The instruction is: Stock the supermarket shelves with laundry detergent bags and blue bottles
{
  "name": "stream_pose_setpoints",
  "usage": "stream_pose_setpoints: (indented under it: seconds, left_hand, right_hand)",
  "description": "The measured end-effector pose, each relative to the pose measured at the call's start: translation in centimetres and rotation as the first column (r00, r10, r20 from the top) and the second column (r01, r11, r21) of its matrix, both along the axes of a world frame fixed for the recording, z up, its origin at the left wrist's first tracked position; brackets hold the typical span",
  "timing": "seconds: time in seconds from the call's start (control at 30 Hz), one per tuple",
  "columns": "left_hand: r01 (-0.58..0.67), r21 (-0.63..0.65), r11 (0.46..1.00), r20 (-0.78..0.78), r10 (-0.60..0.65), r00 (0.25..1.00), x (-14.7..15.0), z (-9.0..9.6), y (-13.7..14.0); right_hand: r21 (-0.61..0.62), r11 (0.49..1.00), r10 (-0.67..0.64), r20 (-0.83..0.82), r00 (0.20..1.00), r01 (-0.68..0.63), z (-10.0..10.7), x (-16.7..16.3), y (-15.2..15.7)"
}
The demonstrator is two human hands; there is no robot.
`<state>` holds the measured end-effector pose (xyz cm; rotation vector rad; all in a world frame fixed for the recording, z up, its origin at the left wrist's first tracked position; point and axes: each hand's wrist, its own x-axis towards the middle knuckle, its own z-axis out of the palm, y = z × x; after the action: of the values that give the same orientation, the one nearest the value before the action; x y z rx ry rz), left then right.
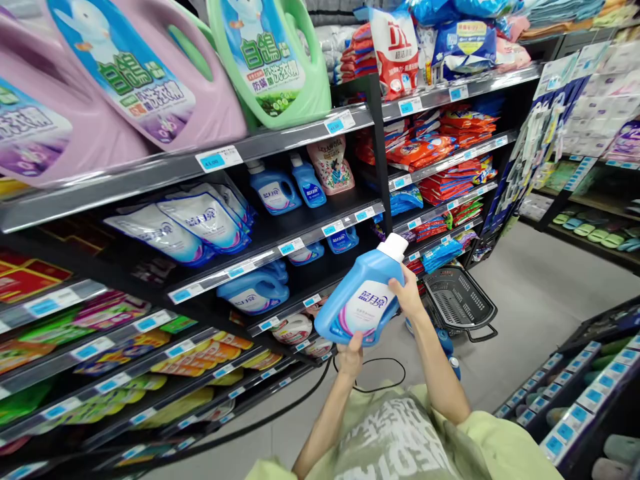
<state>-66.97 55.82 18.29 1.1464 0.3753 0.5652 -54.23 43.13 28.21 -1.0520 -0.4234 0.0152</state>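
Bottle (356, 297) hid most fingers of the left hand (350, 360), closed on its base, and right hand (409, 293), closed on its side

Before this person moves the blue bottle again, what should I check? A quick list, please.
1. Left hand supporting the blue bottle near its base: ok.
2. Right hand gripping the bottle's handle side: ok.
3. White cap on the bottle: ok.
4. Cap screwed tight: cannot tell.
5. Bottle upright: not ok, it is tilted.
6. Black basket standing on the floor, apart from the bottle: ok.
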Motion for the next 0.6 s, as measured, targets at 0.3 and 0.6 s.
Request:
stream_pose_setpoints:
  seconds: [0.3,0.6]
  left_hand:
    - [-0.040,-0.325,0.945,-0.016,0.036,0.999,1.6,1.2,-1.9]
    - [-0.047,-0.328,0.944,-0.032,0.039,0.999,1.8,1.4,-1.6]
  right_hand:
    - [-0.152,0.987,-0.072,-0.070,0.995,0.061,1.6,-0.5,0.2]
    - [-0.163,0.987,-0.030,-0.146,0.989,0.006,1.8,-0.2,0.4]
